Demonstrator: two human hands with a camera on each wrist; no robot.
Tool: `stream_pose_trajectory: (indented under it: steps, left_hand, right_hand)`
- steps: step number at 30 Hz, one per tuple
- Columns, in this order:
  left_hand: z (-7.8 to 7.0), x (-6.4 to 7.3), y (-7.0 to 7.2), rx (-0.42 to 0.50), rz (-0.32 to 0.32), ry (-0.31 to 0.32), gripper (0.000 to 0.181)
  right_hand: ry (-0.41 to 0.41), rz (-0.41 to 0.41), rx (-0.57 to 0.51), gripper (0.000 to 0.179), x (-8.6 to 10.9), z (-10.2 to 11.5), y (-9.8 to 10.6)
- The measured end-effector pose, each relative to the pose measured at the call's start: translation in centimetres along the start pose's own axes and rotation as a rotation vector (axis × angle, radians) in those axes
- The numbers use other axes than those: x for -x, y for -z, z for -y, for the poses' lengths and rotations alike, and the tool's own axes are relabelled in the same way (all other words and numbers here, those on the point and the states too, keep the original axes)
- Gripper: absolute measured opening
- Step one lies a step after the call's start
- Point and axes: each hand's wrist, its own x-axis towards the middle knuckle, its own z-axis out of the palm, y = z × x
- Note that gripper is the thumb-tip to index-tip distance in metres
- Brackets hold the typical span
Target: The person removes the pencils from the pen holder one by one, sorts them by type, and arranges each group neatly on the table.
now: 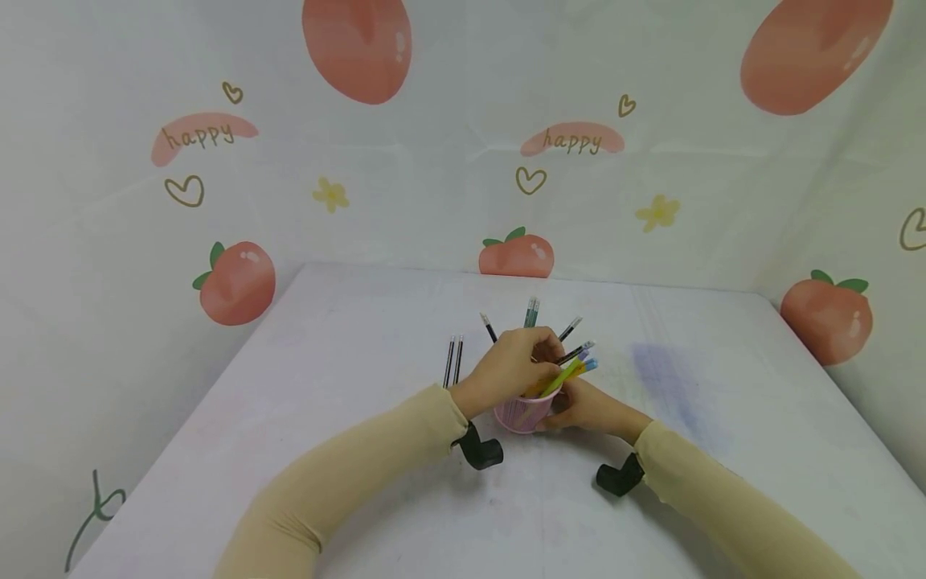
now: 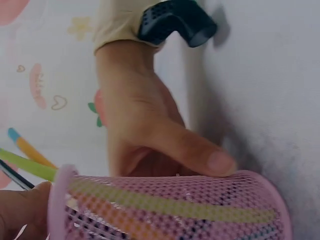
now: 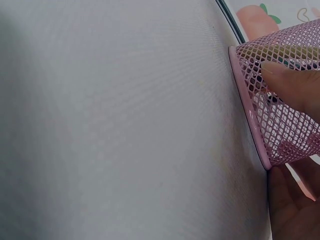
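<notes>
White tabletop before a fruit-printed backdrop: the left hand, thumb and fingers nearly closed, pinches a black pencil at the mouth of the pink mesh cup, which the right hand grips round its side on the tabletop. Lime-green and orange pencils lean out of the cup; two parallel black pencils lie beyond the left forearm, green pencils behind the left hand.

A white table bears a pink mesh cup and pencils.
</notes>
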Motion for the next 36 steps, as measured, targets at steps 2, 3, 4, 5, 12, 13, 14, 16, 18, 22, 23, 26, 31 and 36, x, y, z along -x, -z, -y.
stream_pose_trajectory:
  steps: [2, 3, 4, 5, 12, 13, 14, 16, 18, 22, 23, 26, 31, 36]
  left_hand:
    - [-0.1, -0.1, 0.3, 0.021, -0.024, -0.016, 0.009]
    - [-0.1, -0.1, 0.4, 0.033, -0.038, -0.027, 0.010]
    - [-0.2, -0.1, 0.6, 0.038, -0.054, -0.041, 0.010]
    - [-0.2, -0.2, 0.7, 0.044, -0.072, -0.056, 0.010]
    - [-1.0, -0.5, 2.6, 0.099, -0.237, -0.138, 0.014]
    - [-1.2, -0.5, 3.0, 0.114, -0.262, -0.147, 0.015]
    - [-1.5, -0.5, 3.5, 0.134, -0.287, -0.160, 0.015]
    - [-1.9, -0.5, 4.5, 0.185, -0.330, -0.185, 0.016]
    - [-2.3, -0.4, 5.7, 0.251, -0.369, -0.217, 0.018]
    - [-3.0, -0.1, 8.2, 0.378, -0.444, -0.269, 0.022]
    - [-3.1, 0.0, 8.8, 0.401, -0.463, -0.277, 0.022]
    - [-3.2, 0.5, 10.6, 0.444, -0.515, -0.269, 0.024]
    - [-2.5, 1.1, 12.6, 0.497, -0.574, -0.220, 0.026]
    - [-0.9, 1.6, 13.8, 0.483, -0.592, -0.139, 0.033]
  right_hand:
    - [-0.009, -0.005, 0.011, 0.070, 0.0, 0.0, 0.0]
    - [-0.009, -0.006, 0.020, 0.070, 0.0, 0.0, 0.0]
    - [-0.010, -0.006, 0.023, 0.069, 0.0, 0.0, 0.0]
    - [-0.010, -0.006, 0.023, 0.068, 0.0, 0.0, 0.0]
    - [-0.017, -0.002, 0.015, 0.060, -0.1, -0.2, -0.1]
    - [-0.021, -0.002, 0.013, 0.060, -0.1, -0.2, -0.1]
    - [-0.026, -0.002, 0.013, 0.060, -0.1, -0.2, -0.1]
    - [-0.030, -0.001, 0.018, 0.062, -0.2, -0.2, -0.1]
    - [-0.036, -0.002, 0.016, 0.063, -0.2, -0.2, -0.1]
    - [-0.021, -0.003, 0.025, 0.062, -0.2, -0.2, 0.0]
    - [-0.021, -0.004, 0.028, 0.062, -0.1, -0.2, 0.0]
    - [-0.017, -0.004, 0.036, 0.062, -0.2, -0.2, 0.0]
    - [-0.035, -0.006, 0.029, 0.063, -0.1, -0.1, 0.0]
    - [-0.040, -0.003, 0.026, 0.064, -0.1, -0.1, -0.1]
